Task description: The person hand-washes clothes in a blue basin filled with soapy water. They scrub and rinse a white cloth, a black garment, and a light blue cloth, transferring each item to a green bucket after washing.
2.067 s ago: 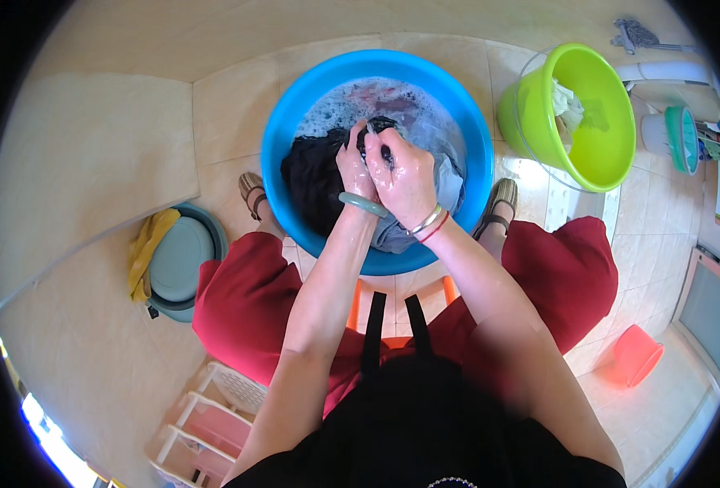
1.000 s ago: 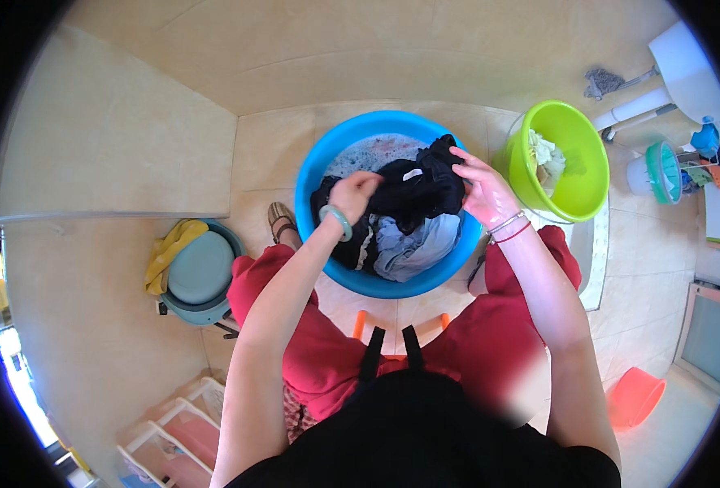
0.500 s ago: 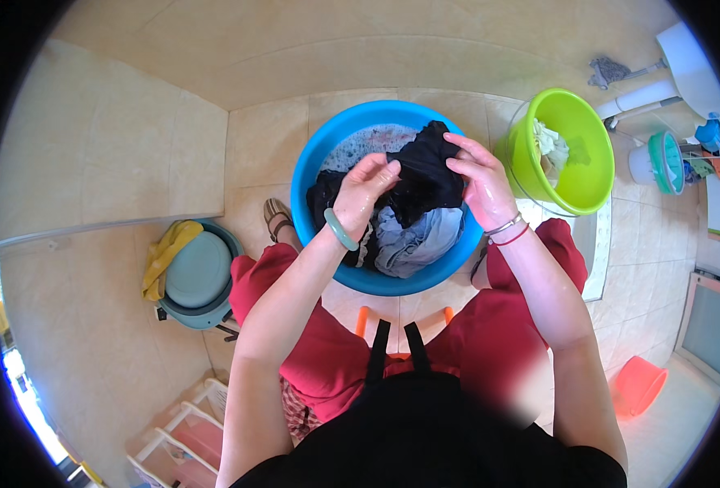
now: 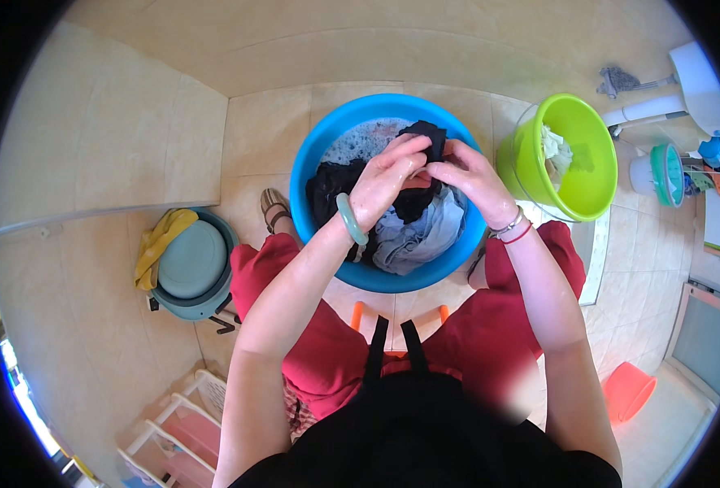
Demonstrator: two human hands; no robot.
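Between my knees stands a blue basin (image 4: 314, 252) with sudsy water (image 4: 358, 145) at its far left. Over it, my left hand (image 4: 386, 180) and my right hand (image 4: 475, 184) are close together, both gripping a wet black garment (image 4: 426, 134). Its lower part hangs toward the clothes below, and the fingers partly hide it; I cannot tell what kind of garment it is. A light blue-grey cloth (image 4: 421, 237) lies wet in the basin's near right. More dark clothing (image 4: 327, 193) is heaped at the left. A green bangle circles my left wrist.
A lime-green bucket (image 4: 524, 159) with pale cloth (image 4: 555, 154) inside stands right of the basin. At left, a grey-blue lidded tub (image 4: 201, 264) carries a yellow cloth (image 4: 161, 248). An orange-red bucket (image 4: 628, 394) and a white rack (image 4: 173, 431) sit nearer me.
My hands have come closer together, the left moving right and the right moving slightly left. The black garment, spread out before, is now bunched between them.
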